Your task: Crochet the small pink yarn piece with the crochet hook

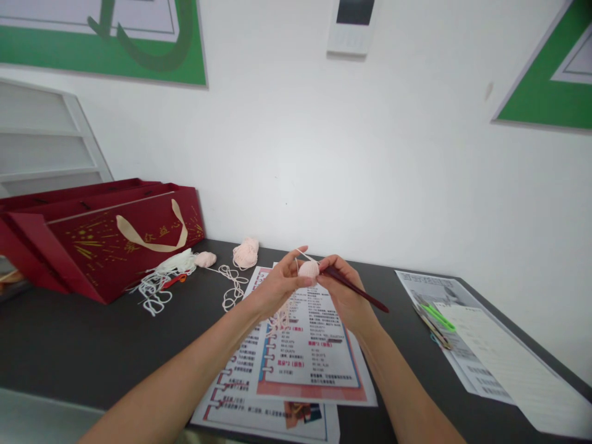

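Between my two hands is a small, pale pink crochet piece (308, 270), rounded in shape. My left hand (283, 280) pinches its left side, and a strand of yarn runs over the raised index finger. In my right hand (341, 285) is a crochet hook (358, 288) with a dark red handle that slants down to the right. The hook's tip is at the piece, hidden by the fingers. Below the hands lie printed pattern sheets (314, 364), overlapping, with loose pink yarn (280, 317) over them.
A pink yarn ball (246, 253), a smaller pink bundle (205, 259) and white yarn (157, 287) lie at the left, by red gift bags (115, 240). An orange-red tool (174, 281) rests there. At the right, papers (499, 357) carry a bright green tool (438, 316).
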A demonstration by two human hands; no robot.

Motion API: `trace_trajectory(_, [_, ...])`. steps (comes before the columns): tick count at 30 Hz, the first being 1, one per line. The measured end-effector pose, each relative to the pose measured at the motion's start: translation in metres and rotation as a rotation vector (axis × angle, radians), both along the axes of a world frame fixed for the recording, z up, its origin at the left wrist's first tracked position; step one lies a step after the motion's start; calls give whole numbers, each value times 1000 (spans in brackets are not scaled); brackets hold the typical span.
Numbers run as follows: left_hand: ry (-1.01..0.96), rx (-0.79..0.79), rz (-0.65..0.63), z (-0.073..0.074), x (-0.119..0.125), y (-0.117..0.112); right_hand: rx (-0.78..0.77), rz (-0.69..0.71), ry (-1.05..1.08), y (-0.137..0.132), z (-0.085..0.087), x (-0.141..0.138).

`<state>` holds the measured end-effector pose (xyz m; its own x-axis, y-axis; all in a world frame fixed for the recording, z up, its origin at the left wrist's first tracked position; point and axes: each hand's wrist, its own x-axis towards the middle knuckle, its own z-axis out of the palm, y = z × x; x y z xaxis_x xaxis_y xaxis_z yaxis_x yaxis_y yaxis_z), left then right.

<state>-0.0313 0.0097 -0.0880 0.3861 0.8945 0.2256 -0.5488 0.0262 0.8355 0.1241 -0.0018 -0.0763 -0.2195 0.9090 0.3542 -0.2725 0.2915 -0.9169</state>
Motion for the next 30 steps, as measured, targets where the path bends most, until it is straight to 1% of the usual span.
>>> trace_trajectory(4, [-13,-1,-54,4,-7,1,-41,128,127,0,2,1])
trace_trajectory(7, [-8,-48,-110,7,-12,1,-60,175,177,-1,3,0])
trace_trajectory(10, [17,-84,-161,12,-16,2,-79,199,163,-1,3,-1])
trace_trajectory(12, [75,-106,-197,15,-18,2,-92,219,118,-1,3,-1])
trace_trajectory(15, [130,-118,-171,20,-19,-1,-86,232,39,-3,3,-3])
trace_trajectory(21, [205,-79,-71,28,-22,-12,-50,156,-43,-9,4,-11])
trace_trajectory(23, [211,-45,-9,35,-28,-13,-20,145,-31,-8,5,-13])
trace_trajectory(25, [174,-29,55,43,-41,-10,28,141,-42,-3,3,-14])
trace_trajectory(27, [140,8,113,52,-58,-7,70,144,-168,4,-4,-17])
trace_trajectory(28, [124,32,134,55,-67,-5,78,141,-311,8,-11,-20])
trace_trajectory(29, [112,46,154,58,-75,-4,89,139,-499,11,-20,-24])
trace_trajectory(30, [107,53,171,59,-83,-3,111,97,-700,12,-31,-29])
